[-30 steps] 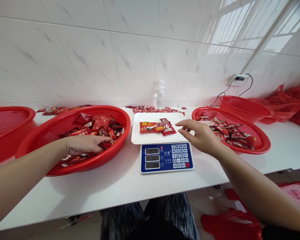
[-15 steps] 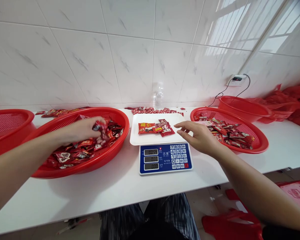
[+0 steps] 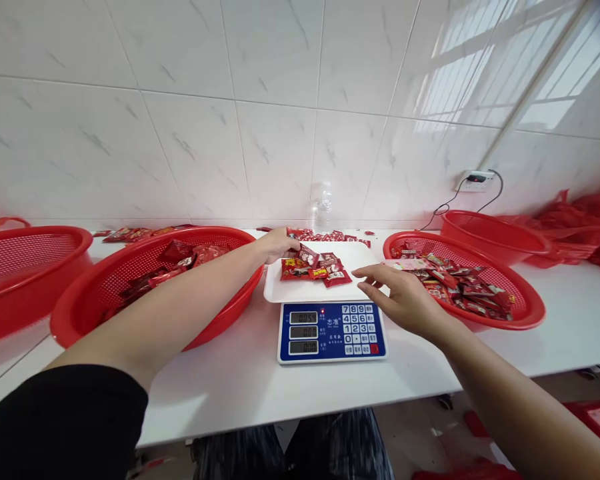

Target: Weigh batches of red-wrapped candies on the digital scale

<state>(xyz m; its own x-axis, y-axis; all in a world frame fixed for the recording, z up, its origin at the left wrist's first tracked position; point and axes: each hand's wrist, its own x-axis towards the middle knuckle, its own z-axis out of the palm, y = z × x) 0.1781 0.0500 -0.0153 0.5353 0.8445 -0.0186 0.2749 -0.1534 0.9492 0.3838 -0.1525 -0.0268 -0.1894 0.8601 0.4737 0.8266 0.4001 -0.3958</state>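
Observation:
My left hand (image 3: 279, 243) reaches across to the white tray (image 3: 353, 257) of a blue-faced digital scale (image 3: 331, 331), fingers closed on red snack packets (image 3: 306, 255) at the tray's back left. A small pile of red packets (image 3: 316, 268) lies on the tray. My right hand (image 3: 400, 297) hovers open by the tray's right edge, fingers spread and pointing left, holding nothing. The left red basket (image 3: 145, 280) holds many dark red packets. The right red basket (image 3: 467, 283) holds more packets.
Another red basket (image 3: 27, 267) stands at the far left and one more (image 3: 493, 233) at the back right, beside red bags (image 3: 583, 223). Loose packets (image 3: 325, 235) and a clear bottle (image 3: 321, 203) sit by the tiled wall. A cable runs to a wall socket (image 3: 476, 179).
My left hand lifted packets out of the left basket and carried them right to the scale tray. The scale reading rose. My right hand stayed almost still beside the tray.

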